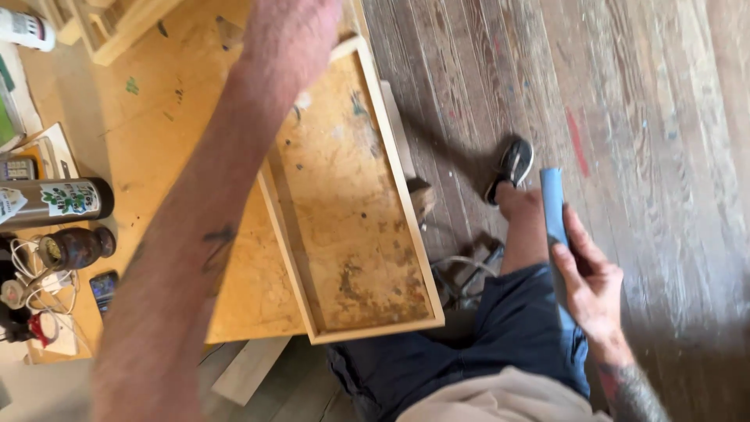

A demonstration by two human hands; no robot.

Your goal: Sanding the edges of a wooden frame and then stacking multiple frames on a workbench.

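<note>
My left arm reaches up across the view. My left hand [287, 33] is blurred at the far end of a shallow wooden tray [406, 234] with a stained plywood bottom, and its fingers cannot be made out. The tray lies on a plywood tabletop [156, 117] and overhangs its near right corner. My right hand [591, 285] is off to the right, above my thigh, closed on a long blue folded sheet [553, 205] that points away from me.
At the left edge lie a metal bottle with a sticker [55, 202], a small dark round jar [76, 248], a phone [102, 289] and tangled cables [31, 309]. More wooden frames [117, 23] are at the top left. My sandalled foot [512, 166] rests on the paint-flecked plank floor [664, 117].
</note>
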